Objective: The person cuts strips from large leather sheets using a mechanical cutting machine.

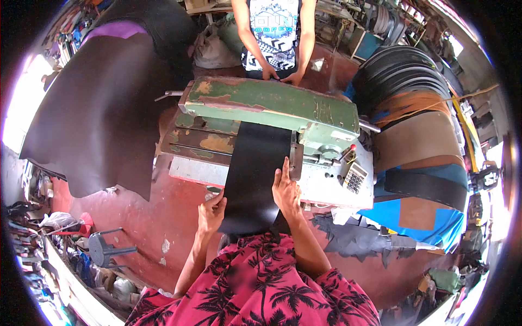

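A wide black leather sheet runs from under the arm of a green machine toward my body, its near end sagging. My left hand is closed at the sheet's left edge, thumb and fingers pinching it. On the opposite edge, my right hand lies with its index finger stretched out and thumb apart. That fingertip points at a metal guide block beside the leather. The sheet's far end is hidden beneath the machine.
A red-knobbed lever and a calculator are on the machine's right side. Across from me stands a person, hands low behind the machine. Brown hides hang left; stacked leather is right. A grey stool lies on the floor.
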`<state>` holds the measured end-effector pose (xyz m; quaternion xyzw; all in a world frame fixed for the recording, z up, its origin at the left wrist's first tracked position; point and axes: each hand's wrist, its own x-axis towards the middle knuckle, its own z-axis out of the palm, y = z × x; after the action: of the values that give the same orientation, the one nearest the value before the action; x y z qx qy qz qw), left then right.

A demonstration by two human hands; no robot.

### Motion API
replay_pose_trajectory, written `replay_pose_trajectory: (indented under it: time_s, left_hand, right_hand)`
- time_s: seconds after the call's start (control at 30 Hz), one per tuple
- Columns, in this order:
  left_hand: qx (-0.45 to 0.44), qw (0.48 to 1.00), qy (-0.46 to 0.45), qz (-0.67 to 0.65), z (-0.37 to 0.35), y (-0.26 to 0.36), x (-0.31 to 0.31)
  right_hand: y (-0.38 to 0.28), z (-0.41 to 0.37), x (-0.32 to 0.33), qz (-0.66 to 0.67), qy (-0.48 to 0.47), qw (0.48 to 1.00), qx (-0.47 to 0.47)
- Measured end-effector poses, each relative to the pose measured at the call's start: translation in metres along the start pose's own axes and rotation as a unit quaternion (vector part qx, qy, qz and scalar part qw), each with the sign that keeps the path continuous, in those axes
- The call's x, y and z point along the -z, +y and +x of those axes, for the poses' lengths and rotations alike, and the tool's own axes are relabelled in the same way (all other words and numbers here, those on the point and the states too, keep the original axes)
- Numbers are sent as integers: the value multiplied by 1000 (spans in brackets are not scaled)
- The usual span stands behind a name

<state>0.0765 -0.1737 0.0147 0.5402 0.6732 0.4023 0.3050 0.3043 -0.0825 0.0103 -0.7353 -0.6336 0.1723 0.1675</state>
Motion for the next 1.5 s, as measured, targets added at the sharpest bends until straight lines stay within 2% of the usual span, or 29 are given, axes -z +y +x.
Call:
replay_pose_trajectory:
  time_s: [0.17, 0.33, 0.47, 0.73, 0.97, 1.07, 1.2, 1.27, 1.5]
  left_hand:
    - [-34, 999, 5, 21, 0, -2, 1]
    - [-10, 1000, -10, 16, -4, 0, 3]
    - [-34, 999, -2, 31, -5, -6, 2]
    - [-14, 999, -4, 32, -9, 1, 4]
    - [-28, 999, 4, 18, -8, 2, 3]
    - [-32, 999, 6, 26, -7, 4, 3]
    - [-19, 999, 2, 34, -9, 8, 5]
    - [-12, 999, 1, 41, -8, 9, 5]
    - [-16, 999, 3, 39, -6, 12, 4]
  right_hand:
    - [1, 0, 0, -12, -5, 1000, -2]
    - [5, 0, -8, -13, 42, 999, 21]
    - [-1, -2, -1, -13, 17, 1000, 4]
    - [0, -2, -3, 14, 50, 998, 18]
    - [-3, -2, -1, 16, 43, 999, 9]
    - [-8, -3, 9, 14, -22, 999, -37]
    - [-3, -2, 2, 13, -17, 1000, -22]
    - [-1, -1, -4, 21, 37, 999, -1]
    - [-2, -2, 4, -3, 5, 1000, 11]
